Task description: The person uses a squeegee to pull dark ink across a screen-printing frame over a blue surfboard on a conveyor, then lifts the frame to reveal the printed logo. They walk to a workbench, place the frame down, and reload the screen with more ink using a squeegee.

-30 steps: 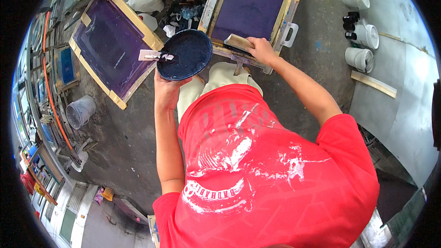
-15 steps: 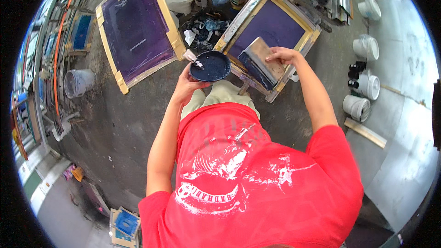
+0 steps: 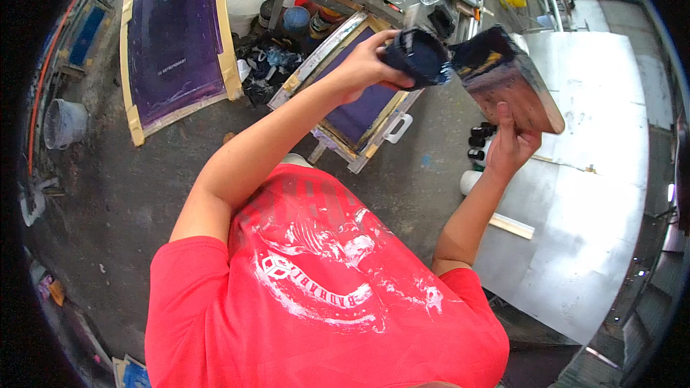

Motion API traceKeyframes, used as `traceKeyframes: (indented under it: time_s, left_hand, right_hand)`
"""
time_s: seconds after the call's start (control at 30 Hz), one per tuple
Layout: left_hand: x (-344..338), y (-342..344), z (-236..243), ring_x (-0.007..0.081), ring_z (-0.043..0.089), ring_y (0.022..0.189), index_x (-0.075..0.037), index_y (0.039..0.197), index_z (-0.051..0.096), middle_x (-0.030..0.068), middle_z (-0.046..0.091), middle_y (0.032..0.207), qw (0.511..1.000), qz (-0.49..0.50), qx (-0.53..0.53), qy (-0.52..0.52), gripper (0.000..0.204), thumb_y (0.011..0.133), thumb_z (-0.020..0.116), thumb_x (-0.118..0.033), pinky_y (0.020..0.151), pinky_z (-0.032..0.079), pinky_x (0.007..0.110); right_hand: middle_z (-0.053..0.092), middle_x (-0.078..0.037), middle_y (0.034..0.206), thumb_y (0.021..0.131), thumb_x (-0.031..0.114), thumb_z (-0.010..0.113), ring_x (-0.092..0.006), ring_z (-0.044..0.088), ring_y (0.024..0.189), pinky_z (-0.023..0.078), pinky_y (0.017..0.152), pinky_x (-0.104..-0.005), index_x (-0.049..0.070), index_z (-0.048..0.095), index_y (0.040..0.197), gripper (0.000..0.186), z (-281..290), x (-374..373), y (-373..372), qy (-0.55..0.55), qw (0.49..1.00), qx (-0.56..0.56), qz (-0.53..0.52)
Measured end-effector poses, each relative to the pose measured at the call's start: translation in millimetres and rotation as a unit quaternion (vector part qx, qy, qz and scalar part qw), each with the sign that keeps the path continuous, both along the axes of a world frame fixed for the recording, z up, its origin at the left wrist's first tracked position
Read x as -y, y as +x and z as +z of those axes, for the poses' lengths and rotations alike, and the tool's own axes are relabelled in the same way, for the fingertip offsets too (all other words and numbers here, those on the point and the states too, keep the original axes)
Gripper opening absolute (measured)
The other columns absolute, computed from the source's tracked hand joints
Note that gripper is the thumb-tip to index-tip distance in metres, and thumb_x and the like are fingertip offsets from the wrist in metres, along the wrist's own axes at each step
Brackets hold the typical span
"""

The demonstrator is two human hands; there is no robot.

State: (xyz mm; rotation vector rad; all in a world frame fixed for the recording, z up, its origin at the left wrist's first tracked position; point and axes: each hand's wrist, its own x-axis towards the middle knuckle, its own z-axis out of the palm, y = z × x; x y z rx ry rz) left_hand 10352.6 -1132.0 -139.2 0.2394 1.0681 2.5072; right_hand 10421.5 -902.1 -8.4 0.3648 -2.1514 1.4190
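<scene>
My left hand [image 3: 363, 68] grips a dark blue, ink-coated tub [image 3: 424, 57], tilted with its mouth toward the right. A pale stick-like handle [image 3: 411, 18] shows at the tub's rim, blurred. My right hand [image 3: 512, 145] holds a squeegee [image 3: 507, 90] by its wooden grip, thumb flat on the wood. The squeegee's upper edge is coated in dark ink and comes close to the tub's rim; whether they touch I cannot tell. Below the tub lies a purple mesh screen [image 3: 359, 111] in a taped frame, partly hidden by my left hand and forearm.
Another taped purple screen [image 3: 176, 36] leans at the left. A dark heap of rags [image 3: 269, 65] and a blue-lidded pot [image 3: 295, 19] sit between the screens. A white bucket [image 3: 65, 123] stands far left. A pale metal sheet [image 3: 575, 215] covers the right side, with a wooden strip [image 3: 512, 226] by it.
Both hands have moved right and away from the screen, carrying the tub and squeegee. The squeegee is now turned with its inked edge up by the tub, and my view has swung right.
</scene>
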Motion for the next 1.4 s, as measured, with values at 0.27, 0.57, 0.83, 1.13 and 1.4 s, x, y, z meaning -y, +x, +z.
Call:
traceKeyframes:
  time_s: [0.27, 0.57, 0.83, 1.13, 1.4]
  left_hand:
    - [-30, -11, 66, 0.0266, 0.070, 0.088, -0.005, 0.135, 0.046, 0.0142, 0.066, 0.108, 0.994, 0.093, -0.042, 0.039, 0.080, 0.065, 0.081, 0.009, 0.068, 0.062, 0.038]
    - [-28, -6, 86, 0.0210, 0.070, 0.086, -0.003, 0.130, 0.049, 0.0115, 0.066, 0.105, 0.984, 0.156, -0.059, 0.057, 0.074, 0.065, 0.081, 0.008, 0.060, 0.061, 0.031]
    - [-14, 2, 99, 0.0194, 0.069, 0.091, -0.001, 0.127, 0.053, 0.0109, 0.066, 0.107, 0.973, 0.207, -0.058, 0.085, 0.068, 0.065, 0.081, 0.009, 0.069, 0.061, 0.031]
    - [6, 11, 115, 0.0191, 0.067, 0.097, 0.000, 0.129, 0.052, 0.0115, 0.065, 0.110, 0.965, 0.223, -0.074, 0.114, 0.069, 0.066, 0.079, 0.012, 0.081, 0.060, 0.032]
    - [11, 13, 116, 0.0193, 0.066, 0.099, 0.000, 0.130, 0.051, 0.0109, 0.065, 0.111, 0.965, 0.237, -0.056, 0.099, 0.071, 0.067, 0.078, 0.015, 0.084, 0.059, 0.032]
  right_hand:
    - [0.066, -0.016, 0.117, 0.081, -0.001, 0.077, -0.0211, 0.064, 0.105, 0.049, 0.096, -0.0333, -0.010, 0.061, 0.116, 0.039, 15, 20, 3, 0.046, 0.990, -0.081, -0.103]
    - [0.071, -0.015, 0.107, 0.081, 0.003, 0.079, -0.0180, 0.067, 0.093, 0.053, 0.087, -0.0305, -0.011, 0.066, 0.109, 0.034, 11, 19, -8, 0.162, 0.969, -0.127, -0.136]
    - [0.068, -0.017, 0.117, 0.084, -0.002, 0.070, -0.0256, 0.066, 0.107, 0.053, 0.091, -0.0354, -0.005, 0.066, 0.115, 0.031, 15, 16, -11, 0.189, 0.969, -0.099, -0.128]
    - [0.067, -0.017, 0.120, 0.085, -0.003, 0.065, -0.0285, 0.064, 0.113, 0.050, 0.097, -0.0395, -0.001, 0.066, 0.117, 0.032, 21, -3, -13, 0.250, 0.952, -0.123, -0.129]
    - [0.068, -0.016, 0.121, 0.082, -0.009, 0.064, -0.0271, 0.064, 0.113, 0.050, 0.095, -0.0368, 0.000, 0.066, 0.119, 0.038, 25, -14, -17, 0.306, 0.933, -0.165, -0.091]
